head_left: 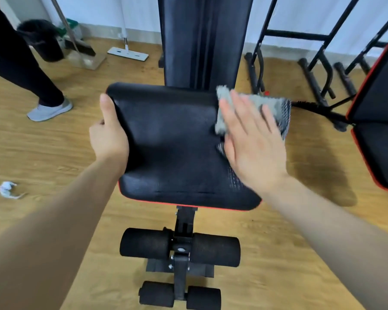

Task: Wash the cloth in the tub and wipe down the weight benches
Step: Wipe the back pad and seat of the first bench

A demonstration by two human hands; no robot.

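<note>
Head view: the cloth (276, 106), grey with a patterned underside, lies on the seat pad (177, 142) of the weight bench (184, 211), at the pad's 2 o'clock corner, with its far edge overhanging the pad. The pad is black with a red lower trim. The black backrest (204, 41) rises at 12 o'clock from the pad. At 6 o'clock, two pairs of black foam rollers (143, 243) sit on the bench's centre post.

Surroundings:
- The floor (54, 142) is light wood-grain.
- A second bench (376, 130), black with red trim, stands at 3 o'clock.
- Black tubular rack frames (311, 52) stand at 1 o'clock against the pale wall (99, 10).
- A white flat mop (128, 53) rests at 11 o'clock.
- A broom with dustpan (85, 50) and a black bin (40, 41) stand at 10 o'clock.
- Another person's dark-trousered leg and grey shoe (49, 110) are at 9 o'clock.
- A crumpled white scrap (8, 190) lies on the floor at 8 o'clock.

Hand pose:
- The right hand (253, 142) lies palm-down on the cloth. Its fingers are straight and spread, pressing the cloth flat onto the pad. The hand is slightly blurred.
- The left hand (109, 135) grips the pad's 9 o'clock edge, thumb on top and fingers curled beneath the rim, out of sight.
- Both forearms are bare and enter from the lower corners.
</note>
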